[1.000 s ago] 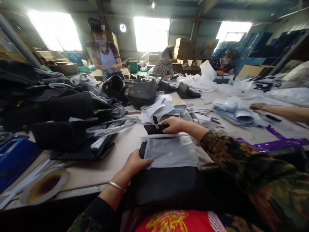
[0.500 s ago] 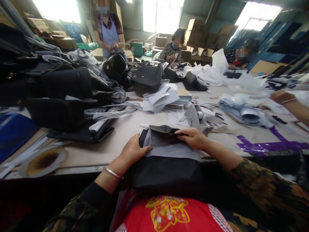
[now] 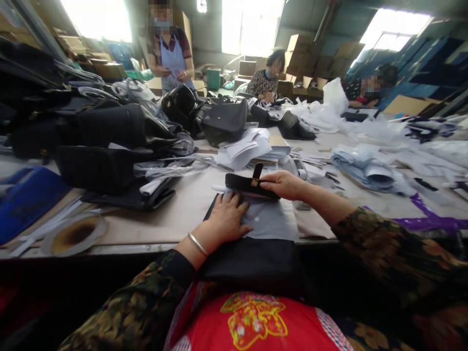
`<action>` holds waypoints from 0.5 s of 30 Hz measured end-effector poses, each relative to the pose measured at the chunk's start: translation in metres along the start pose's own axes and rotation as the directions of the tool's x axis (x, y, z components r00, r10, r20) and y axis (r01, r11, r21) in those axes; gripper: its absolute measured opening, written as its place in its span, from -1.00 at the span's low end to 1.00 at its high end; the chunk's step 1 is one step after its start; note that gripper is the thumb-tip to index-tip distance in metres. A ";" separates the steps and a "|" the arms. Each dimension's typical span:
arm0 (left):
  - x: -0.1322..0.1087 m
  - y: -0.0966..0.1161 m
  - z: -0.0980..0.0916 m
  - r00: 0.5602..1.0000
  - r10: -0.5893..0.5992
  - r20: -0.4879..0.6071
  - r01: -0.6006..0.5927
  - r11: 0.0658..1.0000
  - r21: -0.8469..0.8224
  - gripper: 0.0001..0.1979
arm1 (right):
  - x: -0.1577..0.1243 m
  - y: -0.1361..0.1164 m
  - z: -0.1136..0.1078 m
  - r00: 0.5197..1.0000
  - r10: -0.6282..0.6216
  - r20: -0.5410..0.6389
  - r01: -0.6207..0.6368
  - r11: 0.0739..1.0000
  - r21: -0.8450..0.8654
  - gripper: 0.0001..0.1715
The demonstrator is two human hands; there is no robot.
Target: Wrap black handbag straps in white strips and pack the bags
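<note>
A black bag (image 3: 256, 261) lies at the table's near edge with a grey paper sheet (image 3: 272, 222) spread on it. My left hand (image 3: 226, 219) lies flat on the sheet's left part, fingers stretched out. My right hand (image 3: 283, 184) grips the bag's black flap (image 3: 248, 184), which carries a small gold clasp (image 3: 253, 182), at the far end of the sheet. A silver bangle (image 3: 197, 243) circles my left wrist.
Black handbags (image 3: 109, 126) in plastic pile up at the left. White paper stacks (image 3: 244, 146) and rolled tissue (image 3: 369, 170) lie beyond. A tape roll (image 3: 73, 234) sits near the left edge, purple tape (image 3: 431, 219) at right. Three people work at the far end.
My left hand slid from the bag's left edge onto the grey sheet and flattened. My right hand pulled the black flap up and away, so the clasp shows.
</note>
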State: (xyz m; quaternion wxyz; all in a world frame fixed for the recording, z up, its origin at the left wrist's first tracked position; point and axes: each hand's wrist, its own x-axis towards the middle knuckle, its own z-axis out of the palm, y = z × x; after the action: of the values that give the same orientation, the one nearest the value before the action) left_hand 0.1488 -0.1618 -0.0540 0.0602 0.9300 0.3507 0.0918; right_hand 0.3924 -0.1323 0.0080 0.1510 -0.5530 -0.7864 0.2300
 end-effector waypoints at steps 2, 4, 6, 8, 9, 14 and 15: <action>0.000 -0.002 0.004 0.996 -0.070 0.048 0.070 0.998 0.003 -0.22 | -0.001 -0.006 0.000 0.999 -0.040 0.029 0.041 0.999 -0.032 -0.65; 0.000 -0.003 0.002 0.991 -0.100 0.091 0.102 0.995 -0.010 -0.23 | -0.004 -0.014 0.001 0.994 -0.104 0.026 0.105 0.993 -0.049 -0.68; 0.001 -0.003 -0.002 0.983 -0.135 0.121 0.139 0.990 -0.028 -0.21 | -0.006 -0.021 0.004 0.989 -0.142 0.028 0.144 0.987 -0.066 -0.69; 0.002 -0.004 -0.004 0.973 -0.179 0.149 0.188 0.981 -0.051 -0.14 | -0.009 -0.027 0.009 0.988 -0.139 0.069 0.146 0.983 -0.111 -0.68; 0.002 -0.005 -0.004 0.969 -0.191 0.159 0.204 0.977 -0.069 -0.10 | -0.011 -0.029 0.012 0.987 -0.131 0.095 0.144 0.979 -0.143 -0.69; -0.006 -0.022 0.003 0.977 -0.142 0.160 0.162 0.979 -0.124 -0.10 | -0.035 -0.019 0.036 0.979 -0.151 0.134 0.174 0.968 -0.183 -0.69; -0.010 -0.024 0.004 0.978 -0.134 0.160 0.154 0.980 -0.122 -0.13 | -0.041 -0.014 0.041 0.978 -0.156 0.136 0.179 0.969 -0.171 -0.68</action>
State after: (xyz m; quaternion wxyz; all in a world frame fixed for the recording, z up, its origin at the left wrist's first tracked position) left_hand 0.1270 -0.1507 -0.0630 0.1552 0.9002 0.4048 0.0399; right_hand 0.3749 -0.1828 -0.0181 0.0704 -0.4810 -0.8559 0.1765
